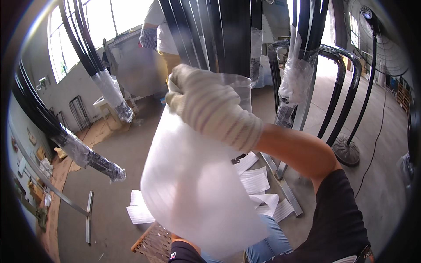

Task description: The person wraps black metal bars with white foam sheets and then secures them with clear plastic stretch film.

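My right hand (215, 105), in a pale striped knit glove, is closed at the top of a white, translucent foam sheet (193, 188). The sheet hangs down in front of me over my lap. Right behind the glove stands a bundle of long black bars (234, 39), with clear plastic film (239, 85) around its lower end. My left hand is hidden behind the sheet; only its dark sleeve (186, 254) shows at the lower edge, and the forearm shows faintly through the foam.
More black bundles with film-wrapped ends hang at the left (94, 155) and right (298, 83). White foam strips (254, 179) lie on the floor near a metal stand foot (285, 193). A woven seat (153, 241) is below. A pedestal fan (346, 149) stands right; another person (169, 37) stands behind.
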Motion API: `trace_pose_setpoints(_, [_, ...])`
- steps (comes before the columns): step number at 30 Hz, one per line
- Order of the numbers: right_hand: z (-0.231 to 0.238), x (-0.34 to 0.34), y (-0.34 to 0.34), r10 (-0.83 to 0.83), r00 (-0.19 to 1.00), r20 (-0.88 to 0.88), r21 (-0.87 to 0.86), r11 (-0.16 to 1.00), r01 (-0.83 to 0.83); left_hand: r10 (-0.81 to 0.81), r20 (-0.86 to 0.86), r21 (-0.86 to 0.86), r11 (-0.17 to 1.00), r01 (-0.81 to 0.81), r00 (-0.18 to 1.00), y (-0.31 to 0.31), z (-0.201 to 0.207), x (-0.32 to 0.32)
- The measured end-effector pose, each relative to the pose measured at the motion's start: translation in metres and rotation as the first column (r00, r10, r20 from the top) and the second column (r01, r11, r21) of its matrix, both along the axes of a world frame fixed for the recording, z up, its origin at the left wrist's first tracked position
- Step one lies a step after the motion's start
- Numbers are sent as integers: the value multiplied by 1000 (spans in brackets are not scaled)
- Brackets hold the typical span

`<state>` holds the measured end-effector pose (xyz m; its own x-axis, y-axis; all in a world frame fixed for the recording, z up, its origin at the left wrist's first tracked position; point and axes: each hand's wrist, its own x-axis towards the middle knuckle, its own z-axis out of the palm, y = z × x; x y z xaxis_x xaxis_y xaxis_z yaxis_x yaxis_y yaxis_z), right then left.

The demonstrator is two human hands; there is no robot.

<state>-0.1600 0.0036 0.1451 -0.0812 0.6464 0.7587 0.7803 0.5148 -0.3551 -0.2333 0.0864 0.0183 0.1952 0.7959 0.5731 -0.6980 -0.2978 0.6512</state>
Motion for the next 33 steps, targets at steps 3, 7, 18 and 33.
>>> trace_pose_setpoints(3, [-1, 3, 21, -247, 885, 395, 240, 957, 160, 3, -7, -25, 1000, -3, 1000, -2, -7, -2])
trace_pose_setpoints(7, [-5, -5, 34, -375, 765, 524, 367, 910, 195, 18, -24, -75, 997, -20, 1000, 3, -22, -11])
trace_pose_setpoints(18, [1, -21, 37, -229, 874, 430, 283, 953, 110, 111, -23, -194, 974, -113, 994, 10, -53, -26])
trace_pose_setpoints(33, [16, -22, 39, 80, 986, 146, 150, 983, -102, -97, 73, -144, 984, 107, 993, 53, -30, 11])
